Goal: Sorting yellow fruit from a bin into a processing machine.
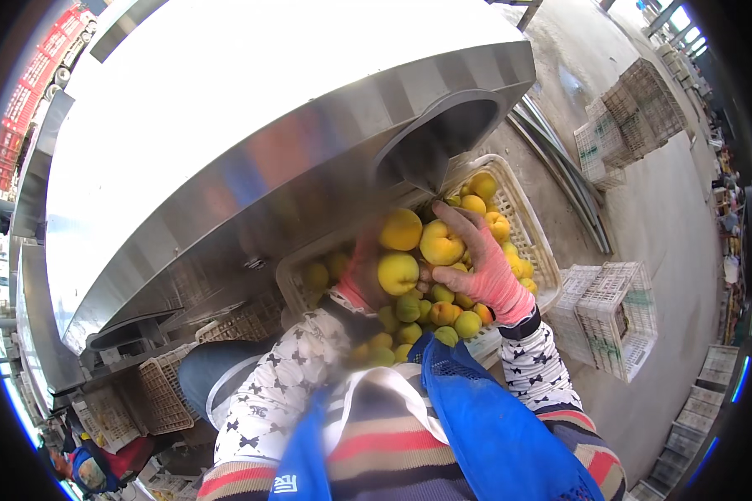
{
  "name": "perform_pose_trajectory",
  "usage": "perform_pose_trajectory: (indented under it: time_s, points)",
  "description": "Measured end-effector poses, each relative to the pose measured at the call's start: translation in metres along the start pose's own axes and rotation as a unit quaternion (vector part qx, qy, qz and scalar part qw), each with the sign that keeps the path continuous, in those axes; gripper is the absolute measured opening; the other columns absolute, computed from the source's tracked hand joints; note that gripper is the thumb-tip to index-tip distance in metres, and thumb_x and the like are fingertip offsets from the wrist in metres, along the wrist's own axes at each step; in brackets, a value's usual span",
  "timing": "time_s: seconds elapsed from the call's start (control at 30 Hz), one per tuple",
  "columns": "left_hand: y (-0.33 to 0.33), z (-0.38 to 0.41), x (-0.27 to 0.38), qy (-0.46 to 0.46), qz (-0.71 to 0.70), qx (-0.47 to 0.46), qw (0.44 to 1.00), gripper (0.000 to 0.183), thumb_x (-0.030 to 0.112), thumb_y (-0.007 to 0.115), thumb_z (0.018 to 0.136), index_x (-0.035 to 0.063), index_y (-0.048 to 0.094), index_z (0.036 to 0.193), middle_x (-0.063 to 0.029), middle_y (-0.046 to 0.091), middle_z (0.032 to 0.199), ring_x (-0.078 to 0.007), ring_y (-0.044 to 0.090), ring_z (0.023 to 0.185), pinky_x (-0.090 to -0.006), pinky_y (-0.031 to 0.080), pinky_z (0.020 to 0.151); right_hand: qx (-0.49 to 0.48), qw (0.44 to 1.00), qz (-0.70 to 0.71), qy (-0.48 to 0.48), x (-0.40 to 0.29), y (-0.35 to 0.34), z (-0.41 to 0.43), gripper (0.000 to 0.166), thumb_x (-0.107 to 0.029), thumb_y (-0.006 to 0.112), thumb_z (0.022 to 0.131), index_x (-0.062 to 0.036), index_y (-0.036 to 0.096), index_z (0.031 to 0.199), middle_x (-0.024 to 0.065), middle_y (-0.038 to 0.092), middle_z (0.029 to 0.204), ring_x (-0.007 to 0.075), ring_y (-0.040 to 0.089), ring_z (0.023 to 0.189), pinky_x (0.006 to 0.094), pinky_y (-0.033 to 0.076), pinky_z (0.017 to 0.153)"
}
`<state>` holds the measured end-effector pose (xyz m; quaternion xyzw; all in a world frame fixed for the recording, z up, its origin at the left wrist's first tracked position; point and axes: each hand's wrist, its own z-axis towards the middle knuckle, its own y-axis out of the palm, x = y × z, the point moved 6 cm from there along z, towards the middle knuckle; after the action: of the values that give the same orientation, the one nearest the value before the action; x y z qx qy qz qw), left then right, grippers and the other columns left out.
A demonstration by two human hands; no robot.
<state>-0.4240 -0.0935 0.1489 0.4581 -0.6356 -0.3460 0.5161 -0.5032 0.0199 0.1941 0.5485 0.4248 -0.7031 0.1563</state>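
Note:
Between my hands, above a white plastic crate (542, 250), sit three large yellow peaches: an upper one (401, 229), a lower one (398, 273) and a right one (442, 243). My left hand (365, 266), in a pink fingerless glove, cups the left pair; a blur hides much of it, and fingertips show below the fruit. Thumb and fingers of my right hand (476, 257), gloved alike, curve around the right peach. Smaller green, yellow and orange fruits (435, 313) fill the crate beneath.
A metal table (326, 131) with a grey chute (442, 134) overhangs the crate's far side. On the right floor stand stacked crates (617, 319), more crates (632, 119) and long metal strips (560, 169). Crates (163, 388) also stand at left, near another person (91, 466).

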Motion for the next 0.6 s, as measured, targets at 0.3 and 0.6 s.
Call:
perform_pose_trajectory:
  time_s: [0.3, 0.6]
  points:
    - [-0.049, 0.001, 0.0, 0.029, 0.09, 0.038, 0.995, 0.075, 0.072, 0.032, 0.09, 0.0051, 0.055, 0.116, -0.0135, 0.064, 0.094, -0.0233, 0.064, 0.072, -0.0346, 0.056, 0.067, 0.094, 0.91, -0.403, 0.008, -0.006, 0.005, 0.109, 0.069, -0.023, 0.081, 0.069, -0.0032, 0.052, 0.128, 0.0192, 0.055, 0.111, 0.0325, 0.061, 0.098, 0.0388, 0.051, 0.085]
    - [-0.021, 0.001, 0.007, -0.036, 0.106, 0.051, 0.992, 0.083, 0.078, 0.029, 0.086, 0.0048, 0.055, 0.117, -0.0124, 0.064, 0.088, -0.0217, 0.064, 0.07, -0.0314, 0.055, 0.059, -0.037, 0.973, -0.073, -0.216, -0.031, 0.02, 0.051, 0.07, -0.033, 0.081, 0.07, -0.0052, 0.055, 0.129, 0.0193, 0.057, 0.117, 0.0315, 0.059, 0.105, 0.04, 0.049, 0.09]
